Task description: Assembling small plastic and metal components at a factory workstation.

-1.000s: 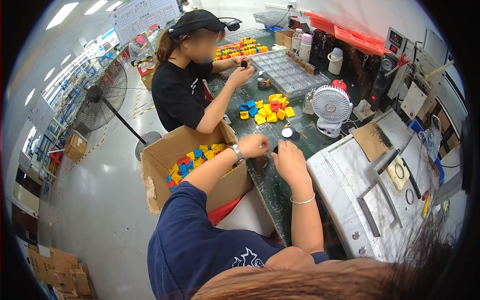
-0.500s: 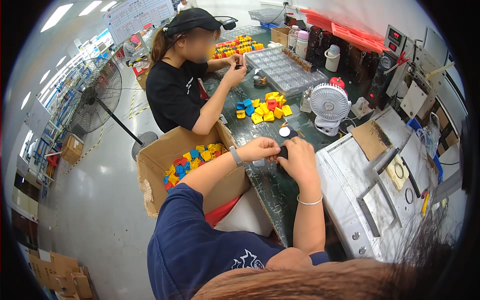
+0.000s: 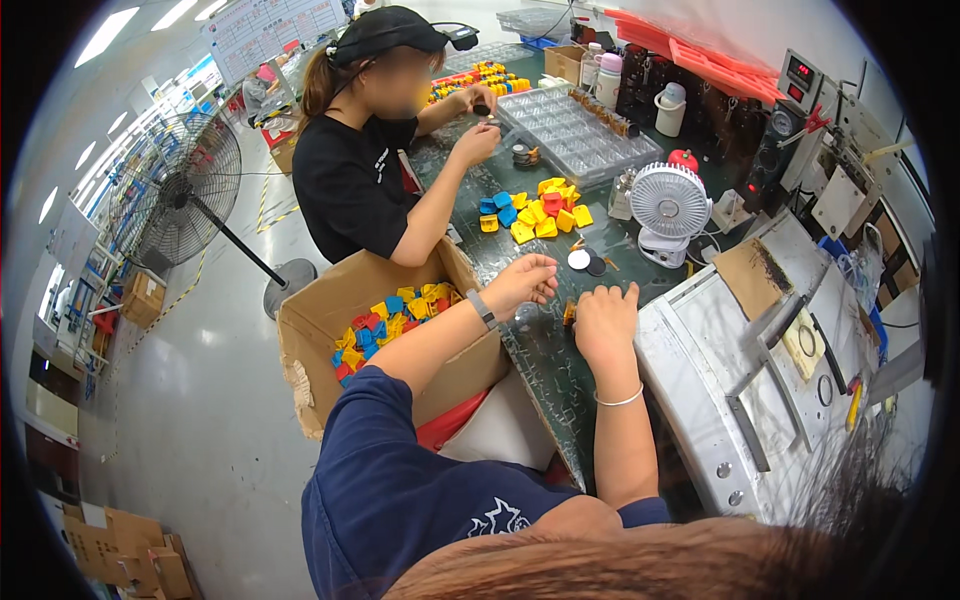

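Note:
My left hand [image 3: 524, 284] is raised over the table's near edge, its thumb and fingertips pinched together. Whatever may be between them is too small to make out. Just right of it, my right hand [image 3: 606, 322] is low over the dark green tabletop, back upward and fingers curled. A small orange-yellow piece [image 3: 569, 312] shows at its thumb side; the fingers hide the rest of their grip. Beyond my hands lie a white disc [image 3: 579, 260] and a black disc [image 3: 596, 267], side by side, with small copper-coloured bits around them.
Yellow, red and blue plastic pieces [image 3: 545, 212] lie heaped ahead; more fill a cardboard box [image 3: 440, 372] at left. A small white fan [image 3: 670, 205] and a metal machine [image 3: 700, 385] stand right. A co-worker [image 3: 350, 180] handles a dark round part beside a clear compartment tray [image 3: 580, 135].
My hands have moved apart, the left one up and away from the right. The dark round piece between them no longer shows there. The co-worker's hands have also separated.

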The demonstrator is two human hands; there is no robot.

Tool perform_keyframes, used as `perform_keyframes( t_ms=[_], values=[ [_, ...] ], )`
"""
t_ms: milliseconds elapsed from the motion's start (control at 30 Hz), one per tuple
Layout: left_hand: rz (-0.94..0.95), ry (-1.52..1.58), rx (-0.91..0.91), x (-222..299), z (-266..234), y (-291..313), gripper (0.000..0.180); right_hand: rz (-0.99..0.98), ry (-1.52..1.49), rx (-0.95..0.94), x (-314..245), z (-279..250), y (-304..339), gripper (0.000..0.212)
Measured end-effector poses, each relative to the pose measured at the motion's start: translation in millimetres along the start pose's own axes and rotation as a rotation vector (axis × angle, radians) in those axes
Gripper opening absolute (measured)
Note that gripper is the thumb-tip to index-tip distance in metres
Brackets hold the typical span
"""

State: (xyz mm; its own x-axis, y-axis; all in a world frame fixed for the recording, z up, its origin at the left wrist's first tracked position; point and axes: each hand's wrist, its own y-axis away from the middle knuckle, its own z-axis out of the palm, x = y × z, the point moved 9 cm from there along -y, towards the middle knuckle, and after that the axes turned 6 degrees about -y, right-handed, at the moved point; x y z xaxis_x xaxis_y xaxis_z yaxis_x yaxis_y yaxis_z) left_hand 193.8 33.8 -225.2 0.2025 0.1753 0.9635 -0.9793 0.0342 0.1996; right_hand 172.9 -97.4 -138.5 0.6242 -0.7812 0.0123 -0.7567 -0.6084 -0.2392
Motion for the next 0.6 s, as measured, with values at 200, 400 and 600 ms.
perform_keyframes(
  t_ms=[200,400,600],
  values=[
    [-0.033,-0.023,-0.006,-3,-1,1,0.025,0.036,0.053,-0.117,0,4,-2,0.012],
    [-0.047,-0.042,-0.019,-9,-4,0,0.026,0.025,0.005,-0.103,-4,2,-3,0.012],
    [-0.054,-0.057,-0.031,-8,-1,1,0.026,0.032,0.04,-0.13,-2,7,-2,0.015]
  ],
)
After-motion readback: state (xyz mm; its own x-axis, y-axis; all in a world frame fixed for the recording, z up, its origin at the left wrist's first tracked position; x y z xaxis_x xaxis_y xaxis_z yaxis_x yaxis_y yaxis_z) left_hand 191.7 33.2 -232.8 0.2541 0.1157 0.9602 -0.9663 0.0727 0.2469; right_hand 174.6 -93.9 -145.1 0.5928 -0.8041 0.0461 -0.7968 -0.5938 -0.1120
